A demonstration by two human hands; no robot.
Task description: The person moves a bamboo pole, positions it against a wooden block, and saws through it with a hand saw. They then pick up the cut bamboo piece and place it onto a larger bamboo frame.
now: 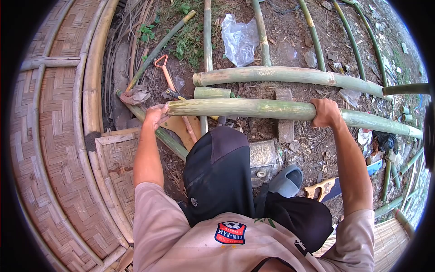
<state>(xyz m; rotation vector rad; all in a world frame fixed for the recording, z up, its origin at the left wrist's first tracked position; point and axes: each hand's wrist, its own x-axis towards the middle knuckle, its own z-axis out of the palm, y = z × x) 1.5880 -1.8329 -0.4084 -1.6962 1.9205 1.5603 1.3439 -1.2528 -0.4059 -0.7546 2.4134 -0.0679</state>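
A thick green bamboo pole point(253, 109) lies crosswise in front of me, above my knees. My left hand point(156, 114) is at its left end, with the fingers against the cut edge and partly hidden. Farther right, my right hand point(325, 112) is wrapped over the top of the pole. Below its middle is a wooden block point(284, 129). Just beyond the pole are a short bamboo piece point(212, 93) and a second thick bamboo pole point(272, 76), which rests across several thinner poles.
A handsaw point(324, 188) lies by my right knee, near a grey sandal point(287, 181). An orange-handled tool point(165, 72) is at the upper left. Woven bamboo panels point(59, 136) line the left side. Clear plastic point(239, 40) and scraps litter the dirt.
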